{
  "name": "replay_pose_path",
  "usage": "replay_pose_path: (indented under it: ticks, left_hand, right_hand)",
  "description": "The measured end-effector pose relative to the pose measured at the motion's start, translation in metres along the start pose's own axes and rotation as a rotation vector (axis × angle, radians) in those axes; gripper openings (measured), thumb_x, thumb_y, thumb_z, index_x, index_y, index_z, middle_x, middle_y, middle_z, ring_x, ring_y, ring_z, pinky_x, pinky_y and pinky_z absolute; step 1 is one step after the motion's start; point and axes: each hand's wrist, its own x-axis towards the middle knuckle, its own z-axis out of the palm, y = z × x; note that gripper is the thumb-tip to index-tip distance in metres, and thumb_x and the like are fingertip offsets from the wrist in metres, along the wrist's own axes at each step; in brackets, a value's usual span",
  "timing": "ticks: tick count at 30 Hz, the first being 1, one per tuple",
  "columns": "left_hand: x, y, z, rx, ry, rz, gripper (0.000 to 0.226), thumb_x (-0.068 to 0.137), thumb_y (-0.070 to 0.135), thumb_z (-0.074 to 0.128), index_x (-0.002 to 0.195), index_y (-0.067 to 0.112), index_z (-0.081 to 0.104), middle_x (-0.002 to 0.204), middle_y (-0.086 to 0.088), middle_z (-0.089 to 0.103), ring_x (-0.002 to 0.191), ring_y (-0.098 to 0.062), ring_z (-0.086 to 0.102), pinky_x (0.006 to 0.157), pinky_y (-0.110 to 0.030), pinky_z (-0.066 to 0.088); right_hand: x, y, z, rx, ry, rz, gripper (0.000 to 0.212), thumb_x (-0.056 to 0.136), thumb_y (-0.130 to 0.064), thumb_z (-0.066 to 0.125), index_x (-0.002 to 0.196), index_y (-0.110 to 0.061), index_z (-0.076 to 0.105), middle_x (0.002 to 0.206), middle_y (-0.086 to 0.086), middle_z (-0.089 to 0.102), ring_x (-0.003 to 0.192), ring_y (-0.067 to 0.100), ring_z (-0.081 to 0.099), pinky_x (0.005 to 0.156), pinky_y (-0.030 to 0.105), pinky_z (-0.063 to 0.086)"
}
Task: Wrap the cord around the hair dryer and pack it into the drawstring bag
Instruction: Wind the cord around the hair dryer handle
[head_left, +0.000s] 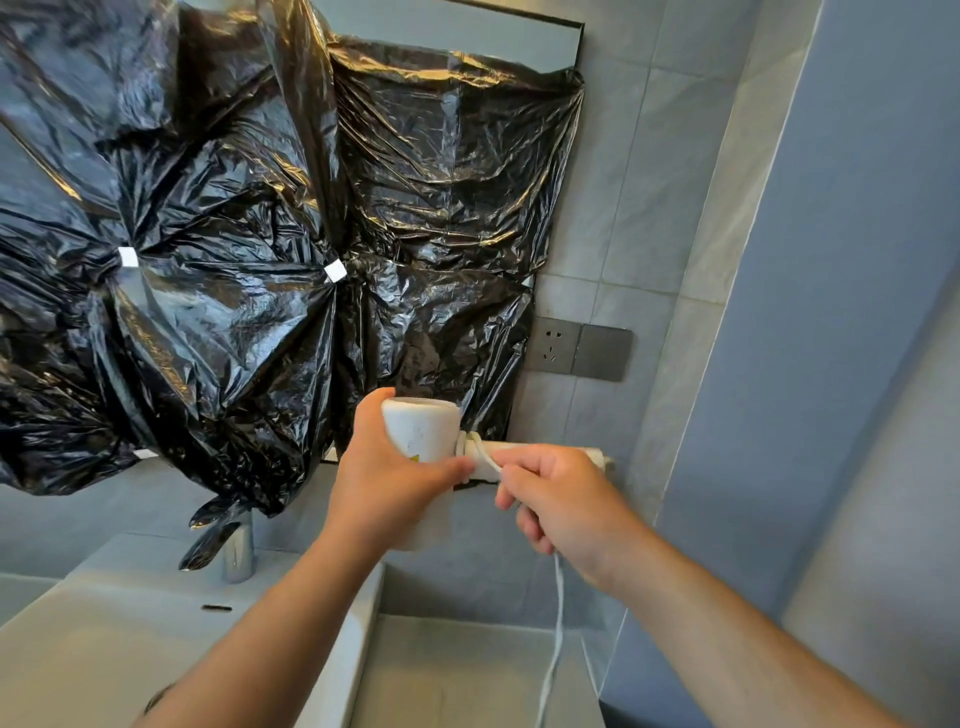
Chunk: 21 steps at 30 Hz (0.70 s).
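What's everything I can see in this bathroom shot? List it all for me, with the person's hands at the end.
hair dryer: one, white, held up in front of the wall, handle pointing right
cord: one, white, a few turns around the handle, the rest hanging down
plastic sheeting: black, taped across the mirror
tape pieces: at least two, white, on the sheeting
wall socket: one, grey, right of the sheeting
blank plate: one, grey, beside the socket
faucet: one, chrome, behind the basin
basin: one, white, lower left
left hand: grips the dryer body
right hand: pinches the cord at the handle
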Motion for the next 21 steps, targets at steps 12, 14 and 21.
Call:
replay_pose_path:
  ticks: [12,14,21]
  left_hand:
    - [-0.011,0.009,0.015,-0.405,-0.054,-0.054,0.052,0.054,0.028,0.082,0.101,0.022,0.06,0.097,-0.012,0.067,0.078,-0.019,0.065,0.068,-0.043,0.058]
    - [-0.012,0.01,0.011,-0.433,-0.115,-0.081,0.061,0.05,0.031,0.085,0.104,0.021,0.06,0.101,-0.014,0.067,0.082,-0.022,0.066,0.07,-0.047,0.058]
    - [-0.012,0.026,-0.001,-0.298,-0.469,-0.021,0.088,0.039,0.031,0.089,0.119,0.033,0.054,0.108,-0.013,0.065,0.084,-0.02,0.067,0.07,-0.04,0.06]
  right_hand:
    - [-0.008,0.036,0.008,0.223,-0.066,0.058,0.02,0.092,-0.015,0.061,0.073,-0.014,0.069,0.057,0.0,0.056,0.041,0.007,0.038,0.039,0.018,0.029]
    - [-0.007,0.039,-0.003,0.097,-0.059,0.124,0.025,0.088,-0.022,0.067,0.065,-0.013,0.062,0.052,-0.001,0.055,0.039,0.007,0.039,0.039,0.018,0.03]
    - [0.001,0.033,-0.058,0.054,-0.316,0.164,0.009,0.07,-0.019,0.076,0.074,-0.017,0.069,0.063,-0.004,0.069,0.052,0.008,0.06,0.044,0.018,0.042]
